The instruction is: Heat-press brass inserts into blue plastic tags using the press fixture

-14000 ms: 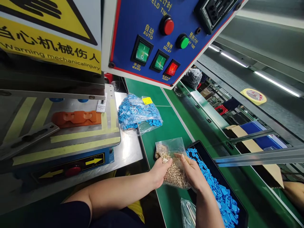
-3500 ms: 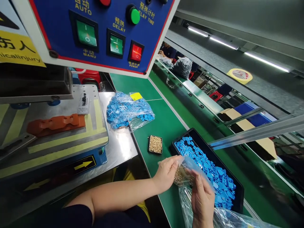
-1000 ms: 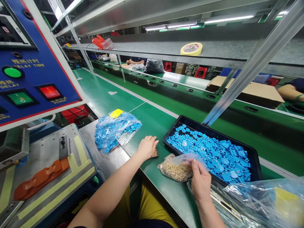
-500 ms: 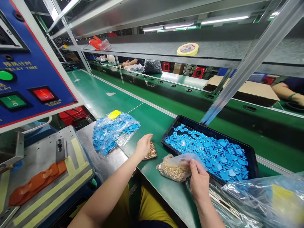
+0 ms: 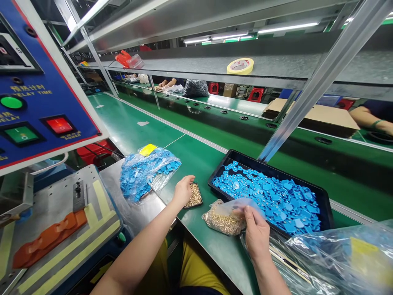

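Observation:
My right hand pinches the gathered top of a clear plastic bag of small brass-coloured metal parts, which rests on the green bench. Nearer the middle, my left hand hovers at the far left side of a small dark tray filled with similar brass pieces. Its fingers stretch out over the tray's back edge, with nothing visible in them; the thumb is hidden. To the right of the tray stands a large black tray of loose blue plastic parts.
A clear bag of blue parts lies left of my left hand. A machine with a blue control panel and a metal bed stands at the left. Plastic bags cover the right corner. Tape sits on the shelf; a co-worker's arm shows beyond.
My left hand has shifted slightly left and down, showing more of the small tray. My right hand keeps its grip on the bag, which has stayed in place.

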The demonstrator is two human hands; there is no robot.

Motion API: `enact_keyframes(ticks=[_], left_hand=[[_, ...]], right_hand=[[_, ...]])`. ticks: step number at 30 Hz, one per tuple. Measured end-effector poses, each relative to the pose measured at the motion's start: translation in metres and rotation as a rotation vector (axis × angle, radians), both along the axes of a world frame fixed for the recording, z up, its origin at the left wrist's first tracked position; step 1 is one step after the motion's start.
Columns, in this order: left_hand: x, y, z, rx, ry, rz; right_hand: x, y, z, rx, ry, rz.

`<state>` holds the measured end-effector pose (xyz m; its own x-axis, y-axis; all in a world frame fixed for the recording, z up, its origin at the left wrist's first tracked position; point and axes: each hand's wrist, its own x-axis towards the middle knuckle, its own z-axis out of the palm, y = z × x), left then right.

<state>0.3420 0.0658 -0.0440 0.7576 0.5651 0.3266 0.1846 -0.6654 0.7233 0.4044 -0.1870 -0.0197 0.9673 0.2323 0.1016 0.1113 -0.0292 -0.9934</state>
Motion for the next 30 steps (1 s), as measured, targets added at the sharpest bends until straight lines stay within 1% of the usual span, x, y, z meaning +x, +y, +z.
enact_keyframes(ticks=[3,4,8,10,12,15,17,20,23,27,30], left_hand=[[0.000,-0.003,0.005,-0.007,0.052,0.034],[0.000,-0.004,0.007,0.029,0.091,0.040],[0.004,-0.012,0.011,0.264,0.255,0.016],[0.007,-0.016,0.013,0.322,0.316,0.023],[0.010,-0.017,0.015,0.339,0.356,0.034],[0.010,-0.016,0.018,0.342,0.380,0.016],[0.009,-0.013,0.018,0.318,0.360,-0.016],[0.005,-0.009,0.015,0.200,0.246,-0.045],[0.002,-0.007,0.009,0.104,0.159,-0.031],[0.003,-0.008,0.005,0.160,0.225,-0.001],[0.003,-0.009,0.007,0.145,0.217,-0.007]], right_hand=[[0.001,-0.001,-0.002,-0.014,-0.004,-0.010],[0.001,-0.001,-0.003,-0.018,0.001,-0.011],[0.001,-0.001,-0.003,-0.023,0.018,-0.007],[0.001,-0.001,-0.002,-0.020,0.028,-0.005],[0.001,-0.001,-0.002,-0.019,0.032,-0.004],[0.001,-0.001,-0.002,-0.015,0.017,0.004],[0.001,-0.001,-0.003,-0.017,0.006,0.008],[0.002,-0.001,-0.004,-0.017,0.000,-0.001],[0.001,0.000,-0.004,-0.007,0.003,-0.009],[0.001,-0.001,-0.004,-0.005,0.003,-0.009],[0.002,-0.002,-0.005,-0.011,0.014,0.006]])
